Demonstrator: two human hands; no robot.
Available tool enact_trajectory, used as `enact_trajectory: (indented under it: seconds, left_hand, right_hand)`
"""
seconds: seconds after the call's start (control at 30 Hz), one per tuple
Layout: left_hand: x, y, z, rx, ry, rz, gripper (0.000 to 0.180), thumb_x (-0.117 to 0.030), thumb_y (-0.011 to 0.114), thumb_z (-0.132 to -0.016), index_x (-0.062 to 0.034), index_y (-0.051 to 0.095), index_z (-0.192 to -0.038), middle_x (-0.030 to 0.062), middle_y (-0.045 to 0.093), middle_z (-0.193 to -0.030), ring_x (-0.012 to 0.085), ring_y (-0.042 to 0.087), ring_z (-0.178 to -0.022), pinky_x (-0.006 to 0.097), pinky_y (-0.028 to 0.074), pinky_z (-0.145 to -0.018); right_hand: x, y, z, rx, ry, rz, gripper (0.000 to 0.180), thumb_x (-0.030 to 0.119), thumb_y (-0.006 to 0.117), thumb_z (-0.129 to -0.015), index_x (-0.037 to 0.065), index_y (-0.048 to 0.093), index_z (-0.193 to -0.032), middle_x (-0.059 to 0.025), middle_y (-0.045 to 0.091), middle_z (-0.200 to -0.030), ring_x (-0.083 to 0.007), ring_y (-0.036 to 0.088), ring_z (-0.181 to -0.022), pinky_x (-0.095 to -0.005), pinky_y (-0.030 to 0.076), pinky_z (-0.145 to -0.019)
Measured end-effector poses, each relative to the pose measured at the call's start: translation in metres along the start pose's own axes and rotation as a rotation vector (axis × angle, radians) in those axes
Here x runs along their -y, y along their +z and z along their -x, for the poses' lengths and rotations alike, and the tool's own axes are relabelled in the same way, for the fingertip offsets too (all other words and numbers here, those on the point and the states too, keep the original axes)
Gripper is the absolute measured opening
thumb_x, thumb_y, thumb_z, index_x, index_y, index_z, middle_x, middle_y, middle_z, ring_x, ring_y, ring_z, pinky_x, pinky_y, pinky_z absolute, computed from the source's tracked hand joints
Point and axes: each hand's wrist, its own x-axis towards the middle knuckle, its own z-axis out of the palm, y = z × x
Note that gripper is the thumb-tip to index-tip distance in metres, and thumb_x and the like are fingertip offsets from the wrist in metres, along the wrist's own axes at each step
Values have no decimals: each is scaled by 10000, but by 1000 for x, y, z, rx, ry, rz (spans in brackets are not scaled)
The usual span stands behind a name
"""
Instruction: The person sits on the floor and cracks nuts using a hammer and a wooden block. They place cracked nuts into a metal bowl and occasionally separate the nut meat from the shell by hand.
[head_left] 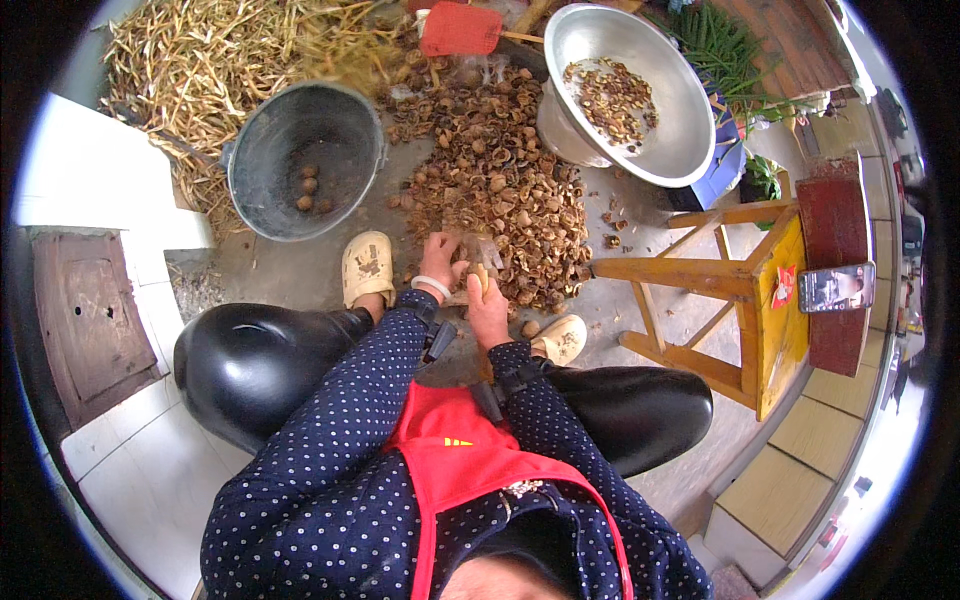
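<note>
Between my feet, at the near edge of a heap of cracked walnut shells [520, 200], both hands work close together. My right hand [488, 312] is closed round the light wooden handle [483, 276] of a tool. The tool's greyish head is smeared, so its kind is unclear. Just left of it, my left hand [438, 264] has its fingers curled inward by the shells; what they hold is hidden. A whole walnut [530, 328] lies on the floor by my right shoe. Several whole walnuts [309, 186] sit in the dark bucket [240, 180] at left.
A large metal basin [690, 150] with walnut kernels [612, 100] stands far right. Behind the shells lies a red dustpan-like piece [460, 30]. Dry stalks [220, 60] fill the far left. A yellow wooden stool [775, 320] with a phone [838, 288] stands at right.
</note>
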Motion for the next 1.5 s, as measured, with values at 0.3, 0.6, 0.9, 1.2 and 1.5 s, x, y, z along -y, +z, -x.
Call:
enact_trajectory:
  seconds: [0.3,0.6,0.9,1.2,1.5]
  left_hand:
    - [-7,4,0,7,-287,204,720,-56,753,-685,-86,366,-1292,168,590,-1069,371,558,-964,412,467,-843]
    - [-6,3,2,3,-274,194,675,-55,742,-693,-80,382,-1263,183,600,-1073,377,568,-984,428,474,-832]
    - [-11,-2,-3,-5,-219,172,575,-43,763,-679,-57,437,-1152,155,599,-1063,348,574,-983,409,478,-827]
    - [-11,-3,-3,64,-118,18,536,-80,787,-660,-87,534,-1133,166,526,-1049,370,534,-988,413,458,-846]
    - [2,2,-1,-39,-96,-32,518,-171,820,-655,-101,588,-1113,184,536,-1028,384,555,-946,442,479,-792]
  right_hand:
    - [12,-6,0,2,-65,-94,422,396,524,-926,-13,559,-1024,-235,630,-771,-407,631,-759,-433,482,-634]
    - [4,-5,-2,-78,-78,-39,425,398,524,-927,-20,554,-997,-254,631,-795,-422,628,-767,-452,484,-660]
    - [-8,4,-2,61,36,58,424,394,501,-938,-24,560,-980,-273,616,-827,-426,618,-817,-455,478,-676]
    - [10,-9,-6,-134,-18,-126,406,390,514,-937,-11,564,-904,-194,587,-684,-340,585,-615,-414,461,-585]
    - [0,-4,-10,-130,13,-152,416,397,517,-937,-14,573,-923,-175,587,-704,-278,581,-641,-393,459,-601]
